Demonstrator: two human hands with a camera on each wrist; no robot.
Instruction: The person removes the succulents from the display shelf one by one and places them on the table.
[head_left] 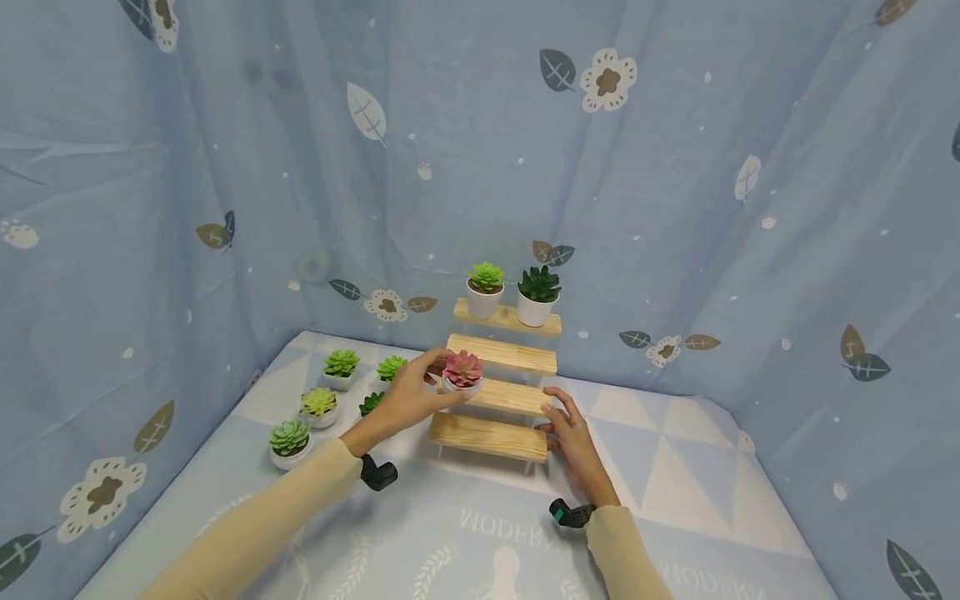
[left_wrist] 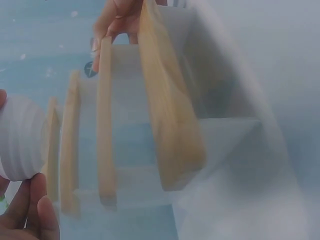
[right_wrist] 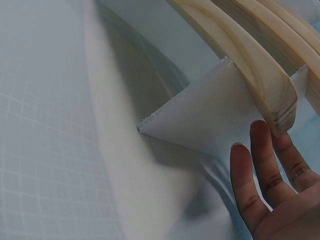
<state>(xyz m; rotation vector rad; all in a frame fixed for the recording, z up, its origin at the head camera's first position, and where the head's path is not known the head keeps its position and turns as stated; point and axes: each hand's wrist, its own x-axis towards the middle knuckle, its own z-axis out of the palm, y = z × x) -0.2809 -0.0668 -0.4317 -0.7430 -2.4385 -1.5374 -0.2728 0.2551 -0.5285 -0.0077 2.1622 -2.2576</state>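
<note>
My left hand (head_left: 411,393) holds a pink potted succulent (head_left: 462,369) by its small white pot, over the left part of a wooden step shelf (head_left: 487,436). In the left wrist view, fingers and thumb pinch the ribbed pot (left_wrist: 21,137) from both sides. At the shelf's right end is my right hand (head_left: 576,446), its loosely extended fingers (right_wrist: 265,155) against the end of the lowest board (right_wrist: 250,65). A light green succulent (head_left: 485,287) and a dark green one (head_left: 537,296) stand in white pots on the top board.
Left of the shelf, several potted succulents sit on the table, among them a pale green one (head_left: 289,440), a yellow-green one (head_left: 318,405) and a bright green one (head_left: 341,367). A blue patterned curtain (head_left: 480,167) hangs behind and at both sides of the table (head_left: 420,533).
</note>
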